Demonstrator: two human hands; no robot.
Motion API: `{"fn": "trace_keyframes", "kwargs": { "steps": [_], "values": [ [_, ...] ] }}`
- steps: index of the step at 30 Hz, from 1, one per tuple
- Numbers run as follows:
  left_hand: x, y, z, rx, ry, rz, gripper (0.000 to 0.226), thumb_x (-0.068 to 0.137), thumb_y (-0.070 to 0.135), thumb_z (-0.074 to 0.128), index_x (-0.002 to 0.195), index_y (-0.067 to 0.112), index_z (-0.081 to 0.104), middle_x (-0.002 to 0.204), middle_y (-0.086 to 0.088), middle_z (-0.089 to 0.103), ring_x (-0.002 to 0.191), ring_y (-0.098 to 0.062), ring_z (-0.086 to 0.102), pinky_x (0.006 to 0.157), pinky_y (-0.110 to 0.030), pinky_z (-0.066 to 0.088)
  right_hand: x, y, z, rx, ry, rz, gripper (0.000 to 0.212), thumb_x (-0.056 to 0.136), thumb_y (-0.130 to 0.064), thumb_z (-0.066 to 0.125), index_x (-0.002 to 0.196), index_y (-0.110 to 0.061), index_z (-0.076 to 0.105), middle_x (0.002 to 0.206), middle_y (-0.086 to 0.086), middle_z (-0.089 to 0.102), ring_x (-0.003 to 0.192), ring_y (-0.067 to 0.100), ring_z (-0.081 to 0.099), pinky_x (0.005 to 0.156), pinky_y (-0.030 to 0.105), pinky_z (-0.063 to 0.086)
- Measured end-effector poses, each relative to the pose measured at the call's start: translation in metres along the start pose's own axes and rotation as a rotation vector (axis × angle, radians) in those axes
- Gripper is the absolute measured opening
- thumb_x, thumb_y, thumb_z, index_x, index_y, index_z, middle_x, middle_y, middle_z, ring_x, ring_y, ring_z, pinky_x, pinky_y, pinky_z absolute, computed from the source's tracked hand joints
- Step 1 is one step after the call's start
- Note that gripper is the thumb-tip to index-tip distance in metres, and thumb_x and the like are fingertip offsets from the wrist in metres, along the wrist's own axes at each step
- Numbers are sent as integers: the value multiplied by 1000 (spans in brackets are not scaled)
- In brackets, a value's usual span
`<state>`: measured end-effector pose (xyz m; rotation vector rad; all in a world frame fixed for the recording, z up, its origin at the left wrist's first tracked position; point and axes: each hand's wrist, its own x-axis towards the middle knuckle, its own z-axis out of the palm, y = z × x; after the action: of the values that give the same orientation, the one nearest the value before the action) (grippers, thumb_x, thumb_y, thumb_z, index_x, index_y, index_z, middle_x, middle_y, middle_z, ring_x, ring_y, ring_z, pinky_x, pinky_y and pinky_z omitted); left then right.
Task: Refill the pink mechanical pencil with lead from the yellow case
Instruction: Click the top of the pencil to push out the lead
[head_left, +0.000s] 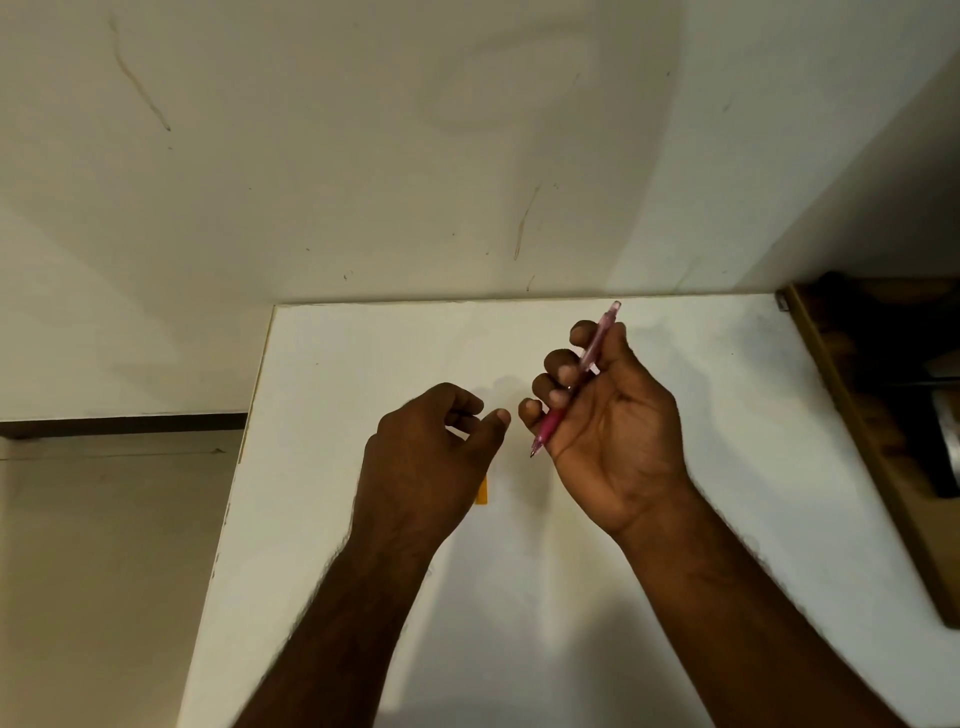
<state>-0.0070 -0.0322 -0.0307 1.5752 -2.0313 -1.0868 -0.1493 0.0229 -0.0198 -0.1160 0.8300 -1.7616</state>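
Note:
My right hand is palm-up above the white table, its fingers curled around the pink mechanical pencil. The pencil is tilted, with its tip pointing down-left and its clear pink back end up by the table's far edge. My left hand hovers just left of the pencil tip, back toward the camera, fingers loosely curled and thumb stretched toward the right hand. Whether it pinches anything is hidden. The yellow case lies on the table, with only a small strip showing beside my left hand.
The table stands against a scuffed white wall. Its left edge drops to a beige floor. Along the right edge is a brown cardboard box with dark items inside.

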Motion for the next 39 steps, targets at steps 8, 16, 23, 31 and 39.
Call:
{"fn": "trace_keyframes", "kwargs": {
  "steps": [8, 16, 23, 31, 39],
  "values": [
    [-1, 0, -1, -14, -9, -8, 27, 84, 54, 67, 96, 30, 69, 84, 16, 71, 73, -3, 62, 64, -24, 44, 0, 0, 2, -14, 24, 31, 63, 94, -71, 36, 70, -15, 53, 59, -1, 34, 54, 13, 28, 58, 31, 32],
    [-1, 1, -2, -4, -19, -14, 27, 85, 54, 66, 97, 30, 69, 84, 17, 70, 71, 1, 61, 64, -21, 43, -3, -4, 6, -8, 60, 46, 54, 93, -57, 42, 60, -15, 39, 56, 0, 26, 59, 18, 14, 57, 32, 28],
    [-1, 1, 0, -7, -21, -27, 26, 84, 54, 67, 95, 31, 69, 83, 18, 70, 69, 3, 61, 63, -22, 42, -3, -3, 5, 16, 56, 49, 57, 93, -63, 42, 62, -15, 43, 56, -1, 29, 55, 15, 20, 57, 32, 28],
    [-1, 2, 0, 3, -23, -21, 26, 84, 53, 67, 96, 31, 69, 83, 18, 70, 68, 2, 61, 63, -20, 42, -3, -3, 3, 23, 41, 52, 59, 94, -65, 41, 63, -15, 42, 56, 0, 31, 54, 15, 23, 58, 32, 28],
    [0, 2, 1, 9, -24, -21, 27, 84, 54, 66, 96, 30, 69, 83, 18, 70, 70, 0, 61, 63, -21, 42, -3, -4, 5, 0, 50, 51, 53, 95, -56, 41, 61, -15, 38, 56, 0, 27, 60, 18, 13, 58, 33, 27]
  ]
}}
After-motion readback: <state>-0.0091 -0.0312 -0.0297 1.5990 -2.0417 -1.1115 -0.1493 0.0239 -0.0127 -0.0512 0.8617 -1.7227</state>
